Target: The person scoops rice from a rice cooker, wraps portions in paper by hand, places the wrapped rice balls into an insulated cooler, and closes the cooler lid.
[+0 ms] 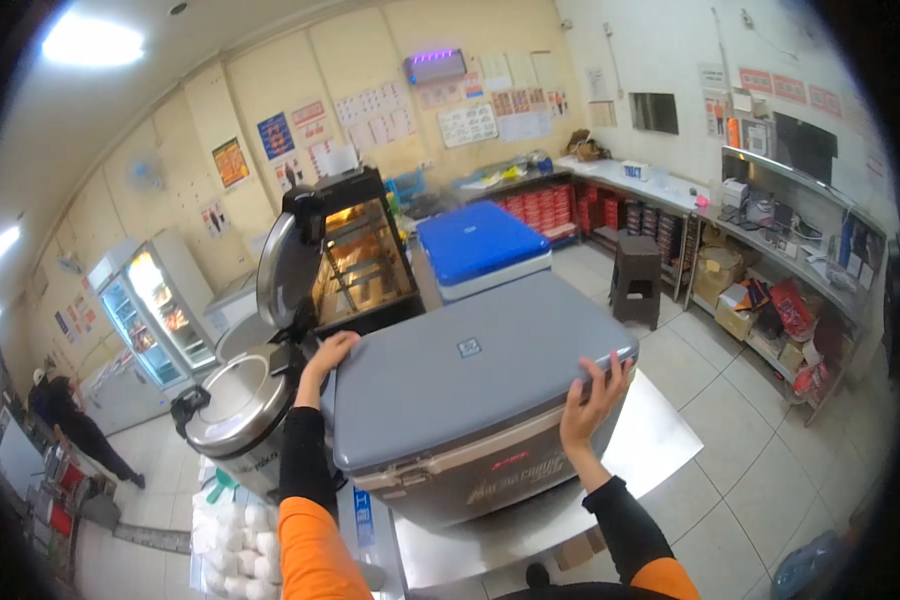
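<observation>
A large grey cooler box point(487, 367) with its lid down rests on a stainless steel table point(457, 551) before me. My left hand point(331, 358) touches the lid's left edge near the far corner. At the right end of the lid, my right hand point(596, 405) lies with spread fingers over the front edge. Behind the grey box stands a cooler box with a blue lid point(484, 238). To the left are a round steel cooker with a closed lid point(244, 405) and another with its lid raised point(277, 270). A lit glass display cabinet point(367, 255) stands behind them.
White rounded items point(244, 555) are stacked at the lower left beside a green scoop point(220, 486). A dark plastic stool point(636, 281) and a loaded steel shelf point(787, 240) stand at the right. Another person point(79, 420) stands far left near glass-door fridges point(169, 300).
</observation>
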Demonstrator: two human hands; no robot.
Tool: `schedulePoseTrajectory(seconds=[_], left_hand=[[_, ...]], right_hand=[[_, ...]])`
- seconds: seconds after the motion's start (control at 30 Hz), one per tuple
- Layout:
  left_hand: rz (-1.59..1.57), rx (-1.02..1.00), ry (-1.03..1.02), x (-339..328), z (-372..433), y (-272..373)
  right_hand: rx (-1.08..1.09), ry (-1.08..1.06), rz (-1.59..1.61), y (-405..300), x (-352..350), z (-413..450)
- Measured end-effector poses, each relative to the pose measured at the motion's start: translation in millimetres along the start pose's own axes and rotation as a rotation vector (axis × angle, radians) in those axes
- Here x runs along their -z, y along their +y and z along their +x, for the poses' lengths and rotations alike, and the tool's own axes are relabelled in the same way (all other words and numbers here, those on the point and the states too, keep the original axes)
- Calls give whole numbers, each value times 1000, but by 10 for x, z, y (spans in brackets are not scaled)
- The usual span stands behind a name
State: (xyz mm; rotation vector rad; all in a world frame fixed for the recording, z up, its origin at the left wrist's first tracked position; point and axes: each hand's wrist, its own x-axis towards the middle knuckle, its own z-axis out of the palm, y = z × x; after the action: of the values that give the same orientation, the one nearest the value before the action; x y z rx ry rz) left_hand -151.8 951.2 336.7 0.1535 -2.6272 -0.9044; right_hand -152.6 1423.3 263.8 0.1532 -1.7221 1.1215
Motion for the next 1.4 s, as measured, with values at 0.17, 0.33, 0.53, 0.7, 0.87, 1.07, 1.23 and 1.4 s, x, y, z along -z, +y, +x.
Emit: schedulePoseTrajectory(seconds=[0.17, 0.33, 0.53, 0.7, 0.87, 1.07, 1.23, 1.4], left_hand=[[-156, 174, -46, -286, 120, -15], [-79, 138, 67, -118, -117, -88], [3, 276, 182, -86, -663, 105], [140, 372, 318, -144, -1161, 532], [237, 427, 386, -136, -1542, 775], [296, 613, 397, -285, -1806, 1160], [352, 629, 471, -329, -2095, 1400], [294, 735, 545, -452, -2265, 1669]], right_hand=[[34, 23, -49, 59, 44, -10], [28, -2, 7, 20, -40, 54], [26, -67, 185, 300, -215, 266], [46, -156, 338, 592, -445, 424], [36, -255, 463, 711, -694, 538], [30, -391, 535, 906, -974, 664], [3, -460, 637, 862, -1087, 654], [-6, -488, 732, 890, -1262, 658]])
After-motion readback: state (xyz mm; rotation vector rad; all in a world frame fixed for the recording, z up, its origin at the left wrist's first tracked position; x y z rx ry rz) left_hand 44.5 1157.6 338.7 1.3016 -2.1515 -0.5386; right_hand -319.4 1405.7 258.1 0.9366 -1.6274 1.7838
